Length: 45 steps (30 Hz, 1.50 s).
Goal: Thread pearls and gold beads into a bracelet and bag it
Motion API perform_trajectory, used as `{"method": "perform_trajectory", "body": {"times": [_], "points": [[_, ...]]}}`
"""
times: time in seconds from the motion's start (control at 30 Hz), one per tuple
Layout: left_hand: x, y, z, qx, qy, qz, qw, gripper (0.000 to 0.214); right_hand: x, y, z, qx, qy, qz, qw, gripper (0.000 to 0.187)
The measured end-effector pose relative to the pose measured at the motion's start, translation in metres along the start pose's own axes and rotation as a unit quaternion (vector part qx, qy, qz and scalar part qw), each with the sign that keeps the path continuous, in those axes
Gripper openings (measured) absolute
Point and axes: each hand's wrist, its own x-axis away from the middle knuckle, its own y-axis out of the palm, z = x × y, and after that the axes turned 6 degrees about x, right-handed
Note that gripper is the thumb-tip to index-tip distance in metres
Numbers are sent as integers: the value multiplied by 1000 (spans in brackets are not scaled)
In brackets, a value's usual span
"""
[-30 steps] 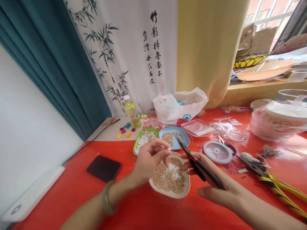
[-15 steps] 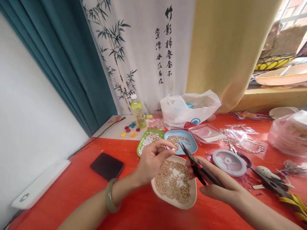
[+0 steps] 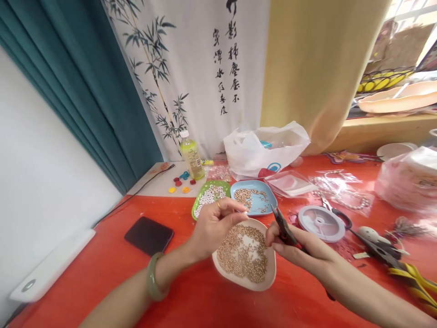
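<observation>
Pliers of dark metal sit gripped in the right hand, apart from a tiny whitish piece the left hand pinches; round gold beads lie loose, apparently unstrung, in a cream plastic tray; bagged pearly strands look finished.

The gap between your left grip and the black pliers in your right grip opens above the cream dish; its raised rim obstructs a low sideways pass. Nearer you, the red counter offers a bare stretch between your forearms, and another to the left, between the white case and the phone. Beyond the dish, the green tray and blue tray stand side by side, backed by the bottle and the bulky plastic bag. Rightward, the spool, scissors and yellow-handled pliers crowd your passage.
</observation>
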Motion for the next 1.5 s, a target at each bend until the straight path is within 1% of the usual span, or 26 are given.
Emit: {"method": "perform_trajectory", "body": {"times": [0.1, 0.2, 0.27, 0.37, 0.43, 0.57, 0.63, 0.73, 0.77, 0.83, 1.0, 1.2, 1.37, 1.5], "points": [[0, 0, -2, 6, -9, -1, 1000, 14, -2, 3, 7, -5, 20, 0, 1000, 16], [-1, 0, -4, 15, -23, -3, 1000, 14, -4, 3, 12, -12, 33, -11, 999, 33], [-2, 0, -5, 19, -30, -2, 999, 15, -5, 1, 11, -25, 29, -26, 999, 40], [-2, -1, -6, 21, -27, -1, 999, 16, -6, -5, 7, -32, 6, -50, 998, 32], [-2, -1, -5, 17, -20, 3, 1000, 16, -5, -7, 5, -13, -1, -38, 999, 28], [-2, -1, -5, 4, -12, 13, 1000, 16, -2, -6, 6, 66, 6, 3, 998, 41], [-2, -1, -6, 2, -13, 14, 1000, 16, -1, -5, 5, 95, 0, 10, 995, 33], [-1, 0, -6, 7, -14, 13, 1000, 12, -1, -6, 1, 124, -28, 19, 992, 11], [-1, 1, -6, 11, -13, 12, 1000, 11, -2, -6, 0, 125, -37, 17, 991, 10], [-1, 2, -4, 18, -7, 11, 1000, 8, -3, -8, -1, 110, -37, 9, 993, 12], [1, 3, 2, 11, 10, 20, 1000, 5, -5, -9, -3, 65, -9, -1, 998, 16], [1, 4, 1, 37, -1, 7, 999, 3, -4, -8, -8, 53, -12, -25, 998, 17], [1, 3, 0, 47, -3, 3, 999, 3, -4, -5, -5, 105, -25, -10, 994, 16], [2, 4, 0, 55, -31, 9, 998, 4, -6, -2, -2, 178, -49, 11, 983, 19]]}}
